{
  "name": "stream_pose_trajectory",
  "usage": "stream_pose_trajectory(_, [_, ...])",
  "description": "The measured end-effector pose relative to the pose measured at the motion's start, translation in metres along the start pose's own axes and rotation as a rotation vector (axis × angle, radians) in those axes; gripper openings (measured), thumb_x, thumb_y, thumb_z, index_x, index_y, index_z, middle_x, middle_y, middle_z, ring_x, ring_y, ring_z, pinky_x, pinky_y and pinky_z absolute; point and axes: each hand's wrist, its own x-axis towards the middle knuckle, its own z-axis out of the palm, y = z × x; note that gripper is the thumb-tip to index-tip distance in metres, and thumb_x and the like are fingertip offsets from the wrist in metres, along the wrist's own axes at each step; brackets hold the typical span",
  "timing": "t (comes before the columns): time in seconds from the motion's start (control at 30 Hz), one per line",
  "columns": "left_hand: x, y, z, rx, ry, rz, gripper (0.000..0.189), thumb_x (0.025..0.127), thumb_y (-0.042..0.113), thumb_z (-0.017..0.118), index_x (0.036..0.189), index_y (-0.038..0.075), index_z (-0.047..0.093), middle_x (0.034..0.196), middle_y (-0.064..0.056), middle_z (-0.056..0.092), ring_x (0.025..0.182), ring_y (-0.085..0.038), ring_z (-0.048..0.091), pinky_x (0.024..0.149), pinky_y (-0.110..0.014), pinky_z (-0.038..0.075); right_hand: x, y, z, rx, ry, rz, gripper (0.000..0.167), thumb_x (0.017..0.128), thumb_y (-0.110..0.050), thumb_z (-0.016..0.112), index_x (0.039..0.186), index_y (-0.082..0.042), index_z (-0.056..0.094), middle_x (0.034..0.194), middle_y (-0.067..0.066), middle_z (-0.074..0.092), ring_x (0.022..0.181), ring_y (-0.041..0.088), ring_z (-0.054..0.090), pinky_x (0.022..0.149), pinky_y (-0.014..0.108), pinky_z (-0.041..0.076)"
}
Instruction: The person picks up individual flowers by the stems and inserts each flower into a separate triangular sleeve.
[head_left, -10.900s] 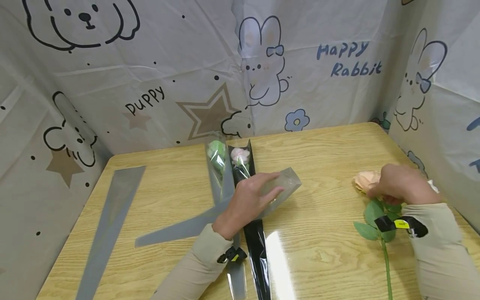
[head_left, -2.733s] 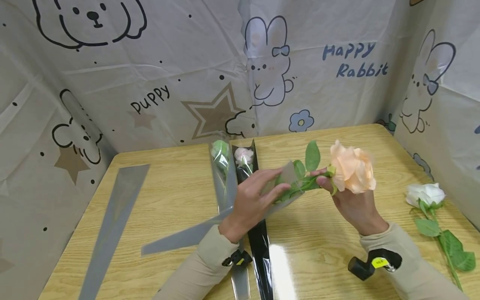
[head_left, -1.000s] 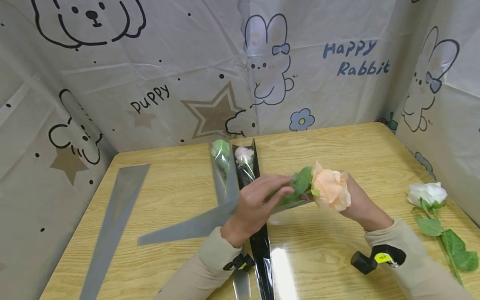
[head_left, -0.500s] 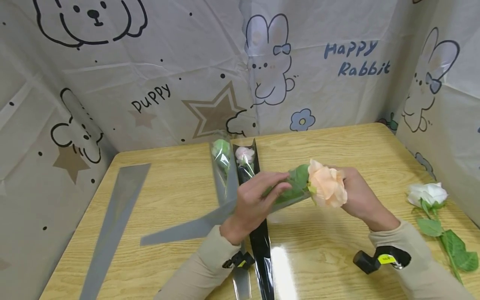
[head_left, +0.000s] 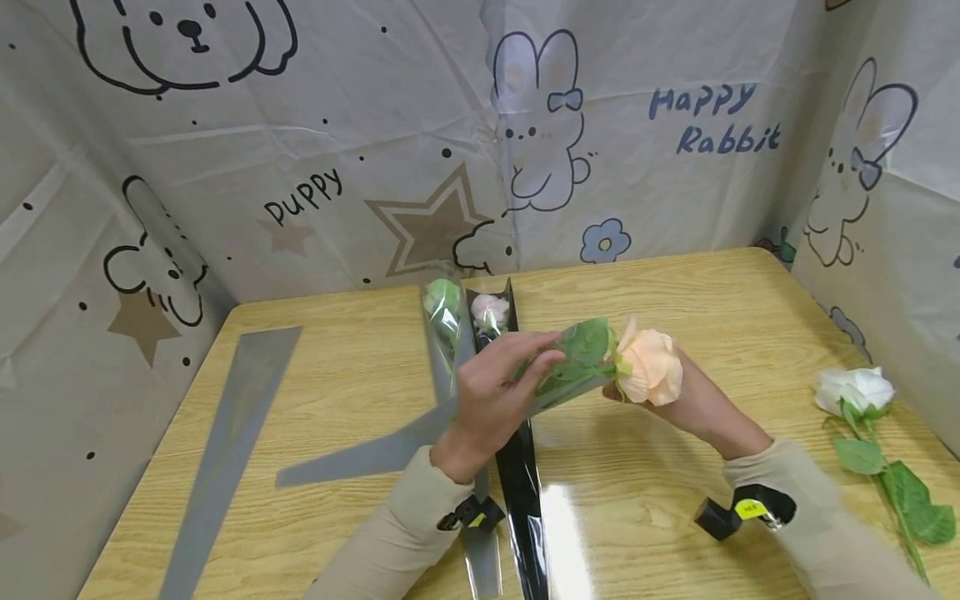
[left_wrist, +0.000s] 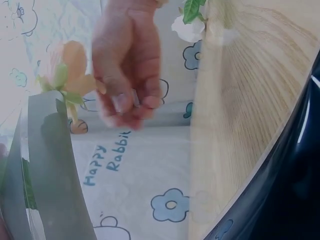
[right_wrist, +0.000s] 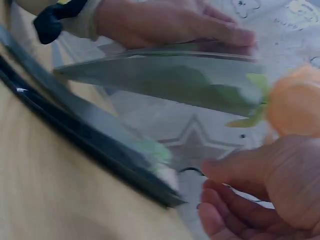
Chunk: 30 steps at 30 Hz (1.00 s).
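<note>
Grip: our left hand (head_left: 487,400) holds the gray sleeve (right_wrist: 150,80) between thumb and fingers near its wide mouth. Our right hand (left_wrist: 127,70) curls loosely just beside the peach rose (head_left: 651,367), pinching nothing; whether it touches the petals we cannot tell.
Flat wrapper, far left: we see this spare one (head_left: 231,433) lying on the wooden table (head_left: 637,283), narrow end toward us.
Gray sleeve, raised: its narrow tail points left past our wrist, crossing over the wrapped green flower (head_left: 442,296). We judge it light, slick and quick to crease, so we would hold the wide end gently and not pinch the mouth flat.
Pink flower (head_left: 490,312): it lies beside the green one, in a black sleeve (head_left: 517,475).
Peach rose: leaves inside the gray sleeve, bloom outside its mouth, above the table between our hands. We expect it light, its stem fairly stiff, its petals soft and easily bent; the best hold is the stem just under the bloom.
White rose (head_left: 853,389), far right: it lies unwrapped on the table, well apart from our hands.
</note>
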Motion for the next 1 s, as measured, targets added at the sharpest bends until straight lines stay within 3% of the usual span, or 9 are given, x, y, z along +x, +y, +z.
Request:
stream_pose_trajectory(0.07, [0.0,0.001,-0.001,-0.001,-0.008,-0.006,0.027,0.102,0.02,0.065,0.106,-0.005,0.075,0.096,-0.017,0.079,0.085,-0.023,0.077,0.079,-0.024,0.064,0.001,0.002,0.009,0.094,-0.093,-0.004,0.031,0.088,0.001,0.078,0.118,0.002,0.068,0.104,-0.011,0.075,0.095,-0.001,0.071,0.083,0.021,0.062])
stream_pose_trajectory(0.17, [0.0,0.002,-0.001,0.002,-0.019,-0.012,0.027,0.102,0.02,0.066,0.106,-0.005,0.075,0.097,-0.016,0.08,0.089,-0.024,0.078,0.084,-0.024,0.064,0.0,0.0,0.025,0.251,-0.161,0.053,0.03,0.089,-0.003,0.079,0.117,-0.001,0.067,0.099,0.006,0.077,0.089,0.013,0.075,0.079,0.031,0.065])
stream_pose_trajectory(0.27, [0.0,0.004,-0.001,0.006,-0.029,-0.012,0.025,0.101,0.019,0.067,0.107,-0.005,0.074,0.099,-0.017,0.079,0.091,-0.024,0.078,0.088,-0.024,0.063,-0.002,-0.002,0.036,0.364,-0.169,0.108,0.04,0.09,-0.002,0.078,0.126,-0.008,0.063,0.107,0.005,0.076,0.095,0.018,0.075,0.083,0.035,0.065])
stream_pose_trajectory(0.37, [-0.001,0.005,-0.001,0.011,-0.049,0.002,0.022,0.097,0.014,0.072,0.108,-0.004,0.074,0.1,-0.017,0.079,0.093,-0.025,0.078,0.09,-0.024,0.063,-0.003,-0.004,0.04,0.443,-0.149,0.119,0.052,0.091,0.002,0.075,0.138,-0.011,0.056,0.12,0.001,0.073,0.103,0.015,0.073,0.088,0.033,0.063])
stream_pose_trajectory(0.53, [-0.002,0.007,0.0,0.002,-0.08,0.02,0.028,0.085,0.003,0.082,0.11,-0.005,0.073,0.102,-0.017,0.079,0.095,-0.025,0.078,0.092,-0.024,0.062,-0.002,-0.008,0.038,0.425,-0.118,0.063,0.062,0.095,0.003,0.068,0.151,-0.011,0.047,0.145,-0.003,0.062,0.127,0.006,0.063,0.105,0.023,0.055])
stream_pose_trajectory(0.63, [-0.002,0.007,0.001,-0.003,-0.088,0.022,0.029,0.083,0.002,0.083,0.11,-0.005,0.073,0.101,-0.017,0.079,0.095,-0.025,0.078,0.091,-0.023,0.063,-0.003,-0.009,0.036,0.395,-0.124,0.05,0.063,0.096,0.001,0.067,0.154,-0.012,0.044,0.151,-0.002,0.058,0.135,0.005,0.059,0.111,0.02,0.05])
stream_pose_trajectory(0.8, [-0.002,0.005,0.002,0.006,-0.111,0.02,0.023,0.095,0.014,0.075,0.11,-0.004,0.074,0.1,-0.016,0.08,0.092,-0.023,0.078,0.086,-0.022,0.063,-0.005,-0.007,0.037,0.349,-0.129,0.034,0.063,0.096,-0.001,0.068,0.154,-0.011,0.045,0.148,-0.001,0.061,0.13,0.003,0.061,0.108,0.02,0.052])
stream_pose_trajectory(1.0, [-0.004,0.004,0.002,0.046,-0.123,-0.045,0.042,0.11,0.031,0.051,0.11,-0.003,0.075,0.1,-0.014,0.08,0.091,-0.022,0.078,0.083,-0.025,0.064,-0.005,-0.003,0.039,0.351,-0.163,0.029,0.056,0.096,-0.001,0.07,0.148,-0.008,0.051,0.14,-0.015,0.065,0.127,0.003,0.063,0.107,0.019,0.052])
